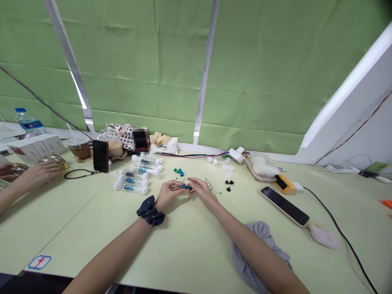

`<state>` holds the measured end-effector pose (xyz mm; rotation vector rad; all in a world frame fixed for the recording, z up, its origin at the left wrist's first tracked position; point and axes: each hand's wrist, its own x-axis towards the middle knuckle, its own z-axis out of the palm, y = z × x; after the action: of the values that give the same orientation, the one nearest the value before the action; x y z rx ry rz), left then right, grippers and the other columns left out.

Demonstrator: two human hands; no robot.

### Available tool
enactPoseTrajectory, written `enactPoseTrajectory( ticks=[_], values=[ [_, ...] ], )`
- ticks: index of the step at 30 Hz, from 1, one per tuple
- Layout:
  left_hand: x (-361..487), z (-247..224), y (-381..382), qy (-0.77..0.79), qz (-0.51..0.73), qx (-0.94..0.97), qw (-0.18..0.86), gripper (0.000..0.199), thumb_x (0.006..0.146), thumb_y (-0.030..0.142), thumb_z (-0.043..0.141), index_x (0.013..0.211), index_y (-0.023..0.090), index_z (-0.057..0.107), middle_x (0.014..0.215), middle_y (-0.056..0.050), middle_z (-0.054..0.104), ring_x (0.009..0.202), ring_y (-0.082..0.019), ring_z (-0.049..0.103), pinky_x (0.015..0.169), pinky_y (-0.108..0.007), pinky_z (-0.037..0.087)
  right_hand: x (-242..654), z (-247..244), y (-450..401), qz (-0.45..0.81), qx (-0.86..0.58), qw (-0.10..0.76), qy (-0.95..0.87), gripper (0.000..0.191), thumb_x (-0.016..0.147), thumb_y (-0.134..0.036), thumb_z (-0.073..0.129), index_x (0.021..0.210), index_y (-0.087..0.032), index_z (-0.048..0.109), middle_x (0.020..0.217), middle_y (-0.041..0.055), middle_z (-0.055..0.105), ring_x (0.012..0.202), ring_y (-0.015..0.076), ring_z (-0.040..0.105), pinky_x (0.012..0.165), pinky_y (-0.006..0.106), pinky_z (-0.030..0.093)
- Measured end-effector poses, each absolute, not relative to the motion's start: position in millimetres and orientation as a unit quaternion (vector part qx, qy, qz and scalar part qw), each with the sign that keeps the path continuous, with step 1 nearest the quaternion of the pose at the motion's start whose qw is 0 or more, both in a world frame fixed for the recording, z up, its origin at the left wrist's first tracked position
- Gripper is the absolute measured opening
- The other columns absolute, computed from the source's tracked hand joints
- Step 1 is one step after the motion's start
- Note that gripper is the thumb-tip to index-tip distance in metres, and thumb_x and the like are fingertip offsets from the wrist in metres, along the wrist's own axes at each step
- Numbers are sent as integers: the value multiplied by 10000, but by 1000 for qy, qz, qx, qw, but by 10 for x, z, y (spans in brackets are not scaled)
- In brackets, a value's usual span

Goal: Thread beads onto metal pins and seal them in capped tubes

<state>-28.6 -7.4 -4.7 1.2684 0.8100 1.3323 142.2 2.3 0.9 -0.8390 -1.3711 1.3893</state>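
Note:
My left hand (169, 195) and my right hand (202, 191) meet over the table, fingers closed around a thin metal rod with blue and black pieces (185, 187) on it. Both hands touch this piece; its fine detail is too small to make out. Just beyond them lie small blue and green beads (179, 172). Several thin metal rods (213, 186) rest by my right hand, and black caps (229, 182) sit farther right. To the left of my left hand are clear tubes with white caps (131, 188), with blue and black parts inside.
White caps (227, 167) lie at the back. On the right are a phone (284, 206), a yellow device (284, 184), a cable and grey cloth (263, 232). Left stand another phone (101, 156), an iced drink (80, 150) and a co-worker's hand (41, 176); a green curtain hangs behind.

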Motion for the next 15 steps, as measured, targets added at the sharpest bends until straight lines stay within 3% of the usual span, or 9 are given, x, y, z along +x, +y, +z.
enactPoseTrajectory(
  ticks=[3,10,12,13,15],
  values=[
    [-279,-81,-60,357,552,548,518,288,584,269,777,800,122,655,840,-98,693,775,-227,653,795,-410,492,1408,32,-3,561,-314,475,-601,395,657,-426,692,948,-184,579,797,11,604,620,113,590,609,268,500],
    [-351,57,-202,446,522,565,458,511,567,338,775,1005,160,582,882,-85,663,757,-224,637,725,-382,483,1411,-46,26,554,-307,469,-615,346,705,-427,646,936,-181,569,754,3,587,571,112,589,564,272,493],
    [-465,148,-374,467,495,564,467,446,589,399,747,965,211,597,846,-54,648,720,-219,626,653,-357,486,1423,-62,56,543,-322,485,-606,355,704,-441,639,929,-171,585,729,10,594,566,117,588,552,273,494],
    [-541,203,-478,432,422,588,538,378,629,415,718,952,250,610,849,-53,648,761,-234,623,641,-353,488,1431,-63,70,537,-331,492,-600,362,705,-447,634,928,-164,593,700,11,597,559,120,585,550,275,495],
    [-748,349,-690,411,379,601,571,242,697,464,650,863,289,638,793,-51,649,756,-241,614,577,-334,484,1444,-57,92,527,-342,506,-591,375,712,-452,623,936,-151,605,645,12,598,552,126,584,553,281,495]
  ],
)
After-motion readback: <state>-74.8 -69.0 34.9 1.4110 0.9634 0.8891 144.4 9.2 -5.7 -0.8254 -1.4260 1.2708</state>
